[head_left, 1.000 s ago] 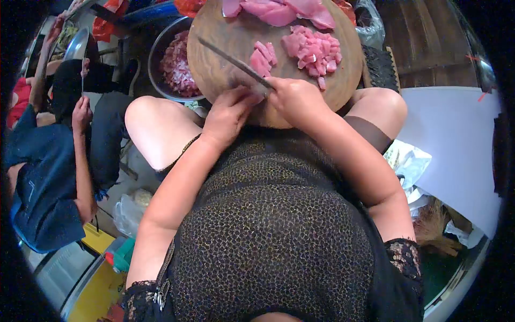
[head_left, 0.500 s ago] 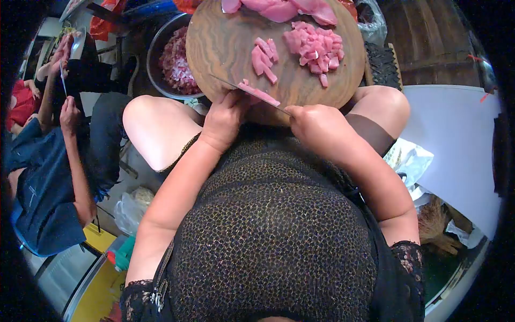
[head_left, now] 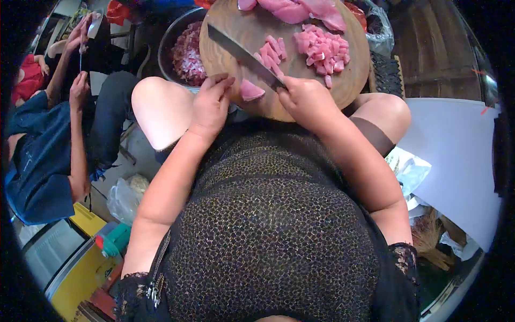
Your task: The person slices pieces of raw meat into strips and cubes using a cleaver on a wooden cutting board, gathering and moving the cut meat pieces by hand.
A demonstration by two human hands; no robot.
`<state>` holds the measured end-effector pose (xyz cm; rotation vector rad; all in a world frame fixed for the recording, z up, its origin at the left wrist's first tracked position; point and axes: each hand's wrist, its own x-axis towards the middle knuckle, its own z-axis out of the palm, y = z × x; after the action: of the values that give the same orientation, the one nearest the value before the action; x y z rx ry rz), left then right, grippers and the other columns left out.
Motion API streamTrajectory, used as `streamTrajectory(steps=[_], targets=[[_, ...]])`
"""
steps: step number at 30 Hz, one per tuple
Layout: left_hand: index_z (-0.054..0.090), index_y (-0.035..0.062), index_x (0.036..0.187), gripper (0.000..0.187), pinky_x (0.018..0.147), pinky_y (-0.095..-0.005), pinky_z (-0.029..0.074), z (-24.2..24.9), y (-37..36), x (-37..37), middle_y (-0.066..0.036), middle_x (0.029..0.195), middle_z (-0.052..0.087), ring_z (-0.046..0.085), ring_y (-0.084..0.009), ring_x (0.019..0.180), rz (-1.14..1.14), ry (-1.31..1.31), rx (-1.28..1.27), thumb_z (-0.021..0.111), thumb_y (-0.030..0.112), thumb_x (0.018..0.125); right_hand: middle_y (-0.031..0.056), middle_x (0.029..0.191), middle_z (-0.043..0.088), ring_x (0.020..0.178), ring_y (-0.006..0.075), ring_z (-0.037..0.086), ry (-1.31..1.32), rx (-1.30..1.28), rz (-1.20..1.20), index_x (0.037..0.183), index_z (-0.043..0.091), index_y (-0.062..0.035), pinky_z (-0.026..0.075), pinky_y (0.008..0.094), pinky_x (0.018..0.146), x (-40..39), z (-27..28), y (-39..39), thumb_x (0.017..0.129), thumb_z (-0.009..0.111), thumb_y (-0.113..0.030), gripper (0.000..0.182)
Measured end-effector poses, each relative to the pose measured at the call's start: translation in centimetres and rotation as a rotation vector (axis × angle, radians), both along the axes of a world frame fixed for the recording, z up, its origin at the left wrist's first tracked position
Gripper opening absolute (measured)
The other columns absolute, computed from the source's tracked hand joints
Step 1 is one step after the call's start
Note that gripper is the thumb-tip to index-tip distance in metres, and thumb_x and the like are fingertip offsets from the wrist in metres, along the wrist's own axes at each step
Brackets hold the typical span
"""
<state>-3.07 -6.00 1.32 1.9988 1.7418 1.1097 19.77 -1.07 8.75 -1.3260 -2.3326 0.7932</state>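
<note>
A round wooden chopping board (head_left: 230, 56) rests on my knees. My right hand (head_left: 307, 100) grips a knife (head_left: 244, 55) whose blade slants up and left across the board. My left hand (head_left: 211, 103) lies at the board's near left edge, fingers curled, touching a pink chunk of raw meat (head_left: 249, 90). Cut meat strips (head_left: 271, 52) lie beside the blade. A heap of diced meat (head_left: 323, 49) sits at the right, and large uncut pieces (head_left: 300, 11) at the far edge.
A metal bowl of chopped meat (head_left: 185, 53) stands left of the board. Another person in dark blue (head_left: 40, 150) sits at the left with both hands raised. A white surface (head_left: 456, 155) lies to the right, plastic bags (head_left: 410, 169) beside it, a yellow box (head_left: 80, 263) lower left.
The knife has swung from lying flat near the board's near edge to slanting up-left over the board. A cut chunk now lies free by my left hand.
</note>
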Motion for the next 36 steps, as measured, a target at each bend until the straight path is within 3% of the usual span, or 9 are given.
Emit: streamTrajectory(steps=[2,7,12,20,23,26,28,29,36], targets=[[0.068,0.0032,0.110,0.028,0.092,-0.0386,0.049,0.5,0.0,-0.4,-0.016,0.110,0.064,0.061,-0.0334,0.104,-0.059,0.059,-0.095,0.065,0.004,0.082,0.0226,0.083,0.067,0.079,0.0406,0.066,-0.221,-0.099,0.078,0.106,0.068,-0.0099,0.053,0.0508,0.073,0.7,1.8,-0.1,0.088,0.055,-0.025,0.027],[0.069,0.0070,0.099,0.019,0.084,-0.0411,0.051,-1.9,0.1,0.9,-0.014,0.105,0.065,0.062,-0.0327,0.096,-0.201,0.248,0.101,0.069,0.011,0.080,0.0219,0.082,0.068,0.079,0.0398,0.067,-0.279,-0.102,0.115,0.101,0.068,-0.0081,0.053,0.0509,0.072,1.5,2.1,-1.4,0.088,0.055,-0.025,0.024],[0.069,0.0080,0.100,0.020,0.084,-0.0420,0.052,-2.4,0.3,1.3,-0.014,0.105,0.065,0.062,-0.0343,0.096,-0.267,0.225,0.052,0.067,0.010,0.080,0.0213,0.081,0.068,0.079,0.0395,0.067,-0.370,-0.178,0.146,0.093,0.067,-0.0043,0.054,0.0513,0.071,1.3,2.3,-1.9,0.087,0.054,-0.022,0.022],[0.069,0.0102,0.107,0.027,0.089,-0.0427,0.051,-1.5,0.6,1.3,-0.018,0.110,0.063,0.060,-0.0369,0.101,-0.266,0.271,0.058,0.064,0.006,0.081,0.0231,0.082,0.067,0.079,0.0408,0.067,-0.345,-0.170,0.135,0.089,0.067,-0.0030,0.054,0.0512,0.072,-3.3,-0.9,1.3,0.086,0.053,-0.020,0.022],[0.071,0.0107,0.100,0.024,0.089,-0.0374,0.050,-1.5,0.2,1.6,-0.011,0.107,0.062,0.060,-0.0304,0.101,-0.250,0.291,0.095,0.066,0.006,0.077,0.0233,0.084,0.068,0.080,0.0412,0.066,-0.193,-0.080,0.055,0.095,0.067,-0.0048,0.053,0.0519,0.074,-3.8,-2.3,1.3,0.086,0.053,-0.021,0.023],[0.070,0.0078,0.100,0.020,0.087,-0.0386,0.051,-1.7,0.1,1.6,-0.014,0.107,0.062,0.060,-0.0322,0.100,-0.169,0.099,0.032,0.066,0.007,0.080,0.0224,0.085,0.068,0.080,0.0416,0.066,-0.052,0.039,0.004,0.102,0.066,-0.0085,0.052,0.0530,0.074,-3.1,-2.7,1.4,0.086,0.053,-0.023,0.025],[0.066,0.0049,0.108,0.032,0.091,-0.0402,0.049,-1.3,-0.5,0.6,-0.017,0.116,0.061,0.059,-0.0351,0.104,0.099,-0.009,-0.028,0.070,0.005,0.076,0.0220,0.085,0.068,0.081,0.0419,0.065,-0.087,-0.035,0.028,0.101,0.066,-0.0091,0.052,0.0535,0.075,-2.0,-1.4,0.6,0.087,0.053,-0.025,0.024],[0.067,0.0043,0.105,0.030,0.089,-0.0391,0.051,-0.8,-0.7,0.1,-0.015,0.115,0.062,0.061,-0.0329,0.102,0.111,0.011,-0.064,0.071,0.006,0.076,0.0220,0.085,0.068,0.081,0.0419,0.065,-0.090,-0.033,0.031,0.101,0.066,-0.0091,0.052,0.0535,0.075,-1.5,-0.5,0.2,0.087,0.053,-0.025,0.024],[0.069,0.0065,0.102,0.025,0.088,-0.0386,0.052,-1.8,-1.2,0.6,-0.013,0.109,0.064,0.062,-0.0317,0.100,-0.138,0.166,0.032,0.063,0.000,0.078,0.0229,0.084,0.067,0.082,0.0425,0.065,-0.248,-0.178,0.118,0.095,0.066,-0.0068,0.052,0.0527,0.075,0.1,1.5,-2.1,0.089,0.053,-0.027,0.025]])
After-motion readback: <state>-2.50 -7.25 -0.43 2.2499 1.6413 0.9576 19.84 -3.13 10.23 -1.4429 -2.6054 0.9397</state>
